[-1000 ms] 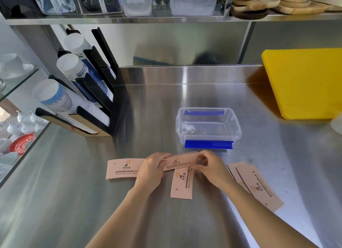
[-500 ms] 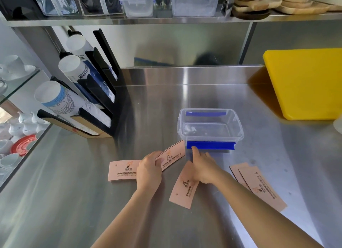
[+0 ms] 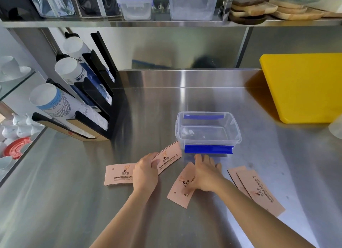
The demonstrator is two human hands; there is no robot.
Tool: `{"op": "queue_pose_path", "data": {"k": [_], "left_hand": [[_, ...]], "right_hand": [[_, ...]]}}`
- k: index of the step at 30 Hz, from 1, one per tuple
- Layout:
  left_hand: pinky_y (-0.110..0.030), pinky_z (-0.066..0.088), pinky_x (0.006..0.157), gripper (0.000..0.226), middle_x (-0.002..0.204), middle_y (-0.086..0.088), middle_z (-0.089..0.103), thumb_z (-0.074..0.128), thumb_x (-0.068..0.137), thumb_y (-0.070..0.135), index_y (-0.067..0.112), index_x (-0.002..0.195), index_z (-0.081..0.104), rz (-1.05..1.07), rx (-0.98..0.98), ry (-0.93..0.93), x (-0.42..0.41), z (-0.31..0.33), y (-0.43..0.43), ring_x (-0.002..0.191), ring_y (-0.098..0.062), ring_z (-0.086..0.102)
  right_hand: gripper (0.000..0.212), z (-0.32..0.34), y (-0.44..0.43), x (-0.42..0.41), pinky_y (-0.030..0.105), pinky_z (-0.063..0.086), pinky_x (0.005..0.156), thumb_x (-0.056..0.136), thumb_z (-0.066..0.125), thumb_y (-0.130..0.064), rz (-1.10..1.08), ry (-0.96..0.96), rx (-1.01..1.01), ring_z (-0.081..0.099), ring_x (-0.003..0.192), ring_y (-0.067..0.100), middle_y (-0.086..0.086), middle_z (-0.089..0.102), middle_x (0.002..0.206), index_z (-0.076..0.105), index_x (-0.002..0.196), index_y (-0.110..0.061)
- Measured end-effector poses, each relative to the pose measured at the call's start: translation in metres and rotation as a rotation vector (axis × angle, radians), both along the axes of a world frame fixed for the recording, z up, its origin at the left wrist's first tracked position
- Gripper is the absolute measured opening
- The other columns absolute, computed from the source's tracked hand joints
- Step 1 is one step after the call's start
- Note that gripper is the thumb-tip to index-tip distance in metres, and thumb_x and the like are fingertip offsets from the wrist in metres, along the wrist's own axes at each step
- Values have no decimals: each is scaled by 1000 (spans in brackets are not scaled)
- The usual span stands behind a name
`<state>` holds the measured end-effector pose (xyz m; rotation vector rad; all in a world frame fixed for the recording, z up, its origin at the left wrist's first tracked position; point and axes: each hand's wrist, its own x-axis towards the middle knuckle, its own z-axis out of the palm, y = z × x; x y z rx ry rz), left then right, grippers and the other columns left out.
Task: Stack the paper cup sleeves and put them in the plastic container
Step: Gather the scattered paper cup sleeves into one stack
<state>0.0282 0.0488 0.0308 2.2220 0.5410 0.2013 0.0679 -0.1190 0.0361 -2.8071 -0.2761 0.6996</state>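
Pink paper cup sleeves lie flat on the steel counter in front of a clear plastic container (image 3: 236, 134) with blue clips, which has nothing in it. My left hand (image 3: 145, 173) grips a small stack of sleeves (image 3: 169, 159) angled up to the right. Beside it to the left lies another sleeve stack (image 3: 118, 175). My right hand (image 3: 206, 171) rests flat, fingers spread, on a single tilted sleeve (image 3: 182, 188) just below the container's front clip. Two overlapping sleeves (image 3: 259, 190) lie to the right of my right forearm.
A black rack of paper cup stacks (image 3: 79, 103) stands at the left. A yellow cutting board (image 3: 303, 84) lies at the back right. The shelf above holds plastic boxes (image 3: 136, 5) and wooden plates (image 3: 273, 9). Left of the counter edge, white crockery (image 3: 13, 131) sits on lower shelves.
My right hand let go of the stack held between both hands and came down flat on the single sleeve, turning it. My left hand kept the stack and tilted it up to the right.
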Motion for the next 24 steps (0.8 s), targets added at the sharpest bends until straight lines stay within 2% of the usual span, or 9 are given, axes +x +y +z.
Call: {"op": "queue_pose_path", "data": {"k": [3, 6, 9, 11, 13, 16, 19, 22, 24], "left_hand": [[-26, 41, 77, 27, 107, -5, 70, 50, 89, 10, 17, 110, 65, -1, -23, 1, 1, 1, -1, 94, -25, 60], [-28, 44, 79, 27, 108, -4, 70, 50, 89, 11, 18, 110, 66, -11, -47, 10, 2, 1, 2, 95, -24, 60], [-26, 41, 75, 25, 98, -1, 72, 53, 88, 10, 20, 106, 68, -51, -70, 6, 2, 6, 6, 88, -22, 60], [-25, 41, 70, 23, 85, 4, 70, 55, 86, 8, 20, 99, 71, -94, -103, 4, 2, 10, 8, 84, -22, 61], [-17, 42, 65, 20, 77, 4, 68, 55, 86, 8, 19, 91, 71, -147, -116, 2, 2, 11, 11, 78, -23, 59], [-10, 38, 57, 20, 76, -2, 67, 52, 89, 12, 20, 90, 71, -233, -111, 11, 3, 11, 16, 69, -19, 51], [-9, 42, 60, 28, 86, 9, 64, 43, 93, 11, 20, 102, 67, -305, -104, 61, 1, 11, 20, 73, -10, 55], [-1, 39, 70, 28, 95, 8, 63, 39, 95, 10, 16, 107, 63, -377, -115, 82, -2, 6, 17, 89, -11, 56], [-13, 45, 76, 22, 97, 6, 64, 46, 93, 15, 21, 106, 62, -365, -175, 107, -4, 2, 12, 93, -13, 59]], "right_hand": [[102, -2, 9, 1, 39, 36, 105, 58, 83, -44, -48, 51, -45, 41, 124, 30, 12, 45, 132, 25, 134, -10], [76, -1, 7, 8, 37, 44, 101, 70, 77, -31, -62, 105, 6, 49, 120, 28, 11, 52, 130, 36, 130, -9], [38, 1, -6, 15, 32, 52, 88, 73, 75, -26, -119, 167, 238, 62, 98, 19, 4, 66, 110, 58, 105, -13], [18, 1, -18, 20, 32, 54, 81, 75, 74, -23, -233, 156, 468, 65, 85, 16, 1, 70, 90, 61, 83, -14], [22, 2, -24, 21, 27, 49, 65, 75, 75, -20, -331, 96, 625, 60, 66, 13, -4, 64, 69, 56, 66, -13], [36, -1, -22, 19, 24, 38, 52, 75, 75, -21, -347, -13, 646, 50, 47, 12, -6, 54, 54, 45, 54, -16], [31, -5, -16, 18, 30, 51, 52, 75, 74, -21, -348, -52, 646, 61, 48, 20, -2, 60, 60, 49, 58, -15], [24, -8, -9, 17, 35, 58, 63, 75, 74, -22, -344, -42, 639, 69, 59, 22, 4, 68, 79, 52, 81, -14], [27, -8, -6, 17, 33, 58, 67, 77, 72, -24, -306, -40, 608, 71, 61, 20, 4, 68, 83, 50, 94, -21]]}}
